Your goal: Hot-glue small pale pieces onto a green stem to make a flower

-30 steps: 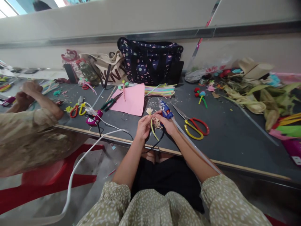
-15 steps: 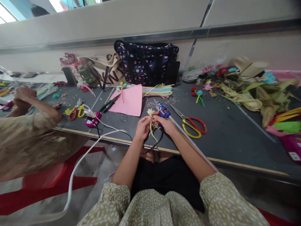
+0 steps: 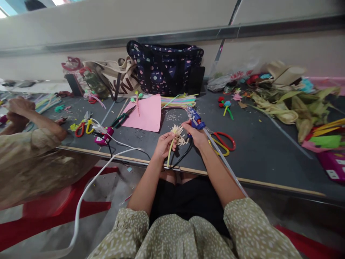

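Observation:
My left hand (image 3: 165, 144) pinches a yellow-green pipe-cleaner stem (image 3: 170, 153) with a pale, petal-like head at its top. A pile of small pale pieces (image 3: 182, 138) lies on the table just right of those fingers. My right hand (image 3: 196, 133) is wrapped round a blue glue gun (image 3: 196, 120), with part of its handle hidden by the palm. Its tip points up and away, and a long whitish glue stick (image 3: 222, 158) runs from its rear along my right forearm. A black cord (image 3: 185, 155) hangs below. Red-and-yellow-handled scissors (image 3: 225, 142) lie partly behind the glue stick.
Behind my hands are a pink sheet (image 3: 147, 117), pliers (image 3: 122, 118), pipe cleaners (image 3: 179, 101) and a dark patterned bag (image 3: 164, 68). Dried husks (image 3: 285, 108) heap at right. A purple power strip (image 3: 104, 136) and white cable are left, near a co-worker's arm (image 3: 45, 122).
My right hand has moved right with the glue gun, away from the flower head where both hands' fingers met. My left hand still pinches the stem. The view has shifted slightly.

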